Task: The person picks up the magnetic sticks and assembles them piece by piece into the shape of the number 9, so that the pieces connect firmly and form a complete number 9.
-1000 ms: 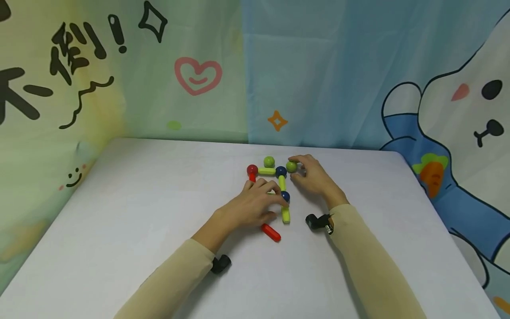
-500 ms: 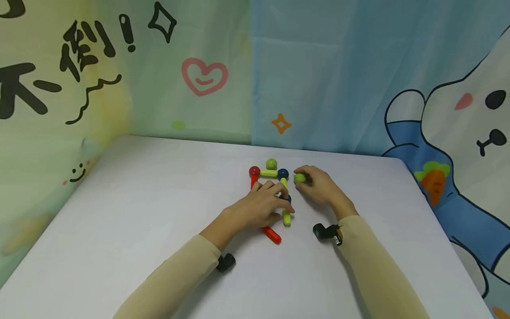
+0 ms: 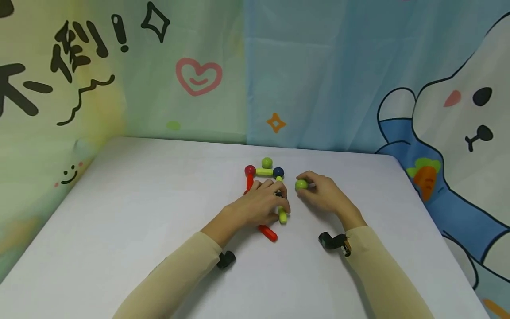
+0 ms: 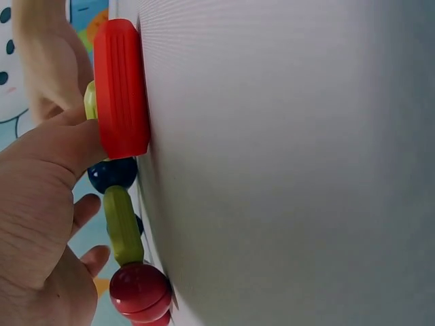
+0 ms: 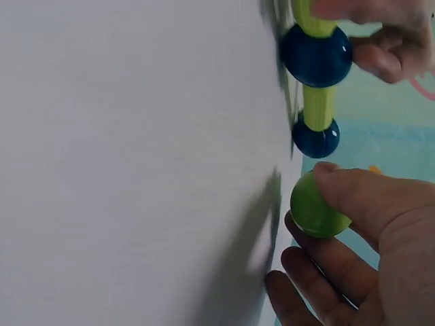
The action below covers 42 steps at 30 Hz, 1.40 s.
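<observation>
My right hand [image 3: 324, 192] pinches a green ball [image 5: 312, 207] between thumb and fingers, just right of a frame of magnetic balls and rods on the table. My left hand [image 3: 256, 204] reaches over this frame, its thumb and fingers around a yellow-green rod [image 3: 282, 215] and the navy ball [image 5: 317, 56] joined to it. Another navy ball [image 3: 278, 172] forms the far right corner, linked by a yellow-green rod [image 3: 264, 172] to a red ball [image 3: 250, 170]. A red rod [image 3: 249, 180] runs nearer from that ball. Part of the frame is hidden under the left hand.
A loose red rod [image 3: 268, 233] lies just in front of the left hand. One more green ball [image 3: 267, 162] sits behind the far yellow-green rod. The white table [image 3: 159, 199] ends at a printed cloth backdrop [image 3: 303, 79].
My right hand has drawn the green ball nearer and a little right, away from the far navy ball. The left hand stays on the frame. The head view shifts slightly.
</observation>
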Each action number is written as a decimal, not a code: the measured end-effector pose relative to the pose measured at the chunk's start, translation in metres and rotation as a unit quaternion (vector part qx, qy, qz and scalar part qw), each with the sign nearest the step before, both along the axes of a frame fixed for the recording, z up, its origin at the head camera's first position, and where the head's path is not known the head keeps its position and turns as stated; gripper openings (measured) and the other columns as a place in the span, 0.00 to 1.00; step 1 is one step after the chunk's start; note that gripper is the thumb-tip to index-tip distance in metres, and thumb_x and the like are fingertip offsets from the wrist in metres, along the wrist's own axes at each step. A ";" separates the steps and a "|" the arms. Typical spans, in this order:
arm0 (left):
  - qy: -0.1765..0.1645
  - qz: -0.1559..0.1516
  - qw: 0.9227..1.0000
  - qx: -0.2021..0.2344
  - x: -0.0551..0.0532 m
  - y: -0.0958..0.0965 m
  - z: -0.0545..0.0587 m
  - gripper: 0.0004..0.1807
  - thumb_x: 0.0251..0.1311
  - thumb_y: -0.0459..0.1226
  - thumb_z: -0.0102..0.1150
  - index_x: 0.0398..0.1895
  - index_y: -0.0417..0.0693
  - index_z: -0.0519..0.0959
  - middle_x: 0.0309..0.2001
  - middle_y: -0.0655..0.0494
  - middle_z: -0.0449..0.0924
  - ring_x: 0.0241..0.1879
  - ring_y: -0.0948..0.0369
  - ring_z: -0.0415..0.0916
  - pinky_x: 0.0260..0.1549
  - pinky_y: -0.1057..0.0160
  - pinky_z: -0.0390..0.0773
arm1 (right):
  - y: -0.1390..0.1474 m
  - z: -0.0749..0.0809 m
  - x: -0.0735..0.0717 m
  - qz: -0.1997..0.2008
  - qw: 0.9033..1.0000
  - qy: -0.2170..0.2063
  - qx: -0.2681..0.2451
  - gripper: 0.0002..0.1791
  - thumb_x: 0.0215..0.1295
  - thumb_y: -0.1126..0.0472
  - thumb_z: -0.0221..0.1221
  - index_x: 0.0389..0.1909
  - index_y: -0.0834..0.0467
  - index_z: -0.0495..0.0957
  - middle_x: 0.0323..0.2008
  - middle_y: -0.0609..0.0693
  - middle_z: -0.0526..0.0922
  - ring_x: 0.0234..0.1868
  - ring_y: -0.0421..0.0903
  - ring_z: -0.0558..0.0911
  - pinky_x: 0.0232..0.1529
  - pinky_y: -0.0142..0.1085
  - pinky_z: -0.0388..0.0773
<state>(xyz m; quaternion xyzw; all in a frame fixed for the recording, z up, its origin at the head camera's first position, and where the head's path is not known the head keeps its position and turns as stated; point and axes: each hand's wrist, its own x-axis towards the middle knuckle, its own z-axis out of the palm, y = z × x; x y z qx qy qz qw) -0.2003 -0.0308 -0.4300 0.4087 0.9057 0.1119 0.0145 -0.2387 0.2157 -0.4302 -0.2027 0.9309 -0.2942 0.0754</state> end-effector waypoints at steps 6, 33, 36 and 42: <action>-0.003 0.000 1.000 0.001 -0.003 0.000 0.002 0.12 0.63 0.44 0.69 0.48 0.72 0.85 0.58 0.63 0.71 0.57 0.60 0.66 0.51 0.54 0.66 | 0.002 0.002 0.012 0.008 1.000 0.005 0.012 0.19 0.73 0.56 0.62 0.60 0.58 0.76 0.54 0.59 0.83 0.57 0.59 0.81 0.59 0.55 0.78; -0.018 -0.008 1.000 0.020 -0.007 0.005 0.001 0.12 0.62 0.44 0.72 0.48 0.69 0.86 0.57 0.64 0.74 0.59 0.61 0.68 0.47 0.56 0.66 | 0.022 0.007 0.067 0.054 0.998 0.008 -0.020 0.20 0.68 0.58 0.68 0.58 0.54 0.77 0.53 0.49 0.83 0.58 0.53 0.80 0.57 0.53 0.78; -0.024 -0.001 1.000 0.019 -0.007 0.003 0.001 0.12 0.61 0.44 0.72 0.48 0.68 0.86 0.57 0.64 0.75 0.59 0.62 0.68 0.47 0.57 0.66 | 0.019 0.006 0.073 0.068 0.997 0.004 -0.031 0.23 0.67 0.59 0.68 0.60 0.55 0.76 0.55 0.47 0.82 0.57 0.50 0.80 0.57 0.51 0.79; -0.028 -0.014 0.999 0.032 -0.006 0.003 0.001 0.12 0.61 0.44 0.72 0.47 0.66 0.86 0.56 0.64 0.76 0.59 0.61 0.69 0.48 0.57 0.66 | 0.017 0.004 0.083 0.076 0.996 0.001 -0.036 0.21 0.66 0.58 0.69 0.59 0.53 0.79 0.51 0.42 0.83 0.54 0.45 0.82 0.56 0.49 0.79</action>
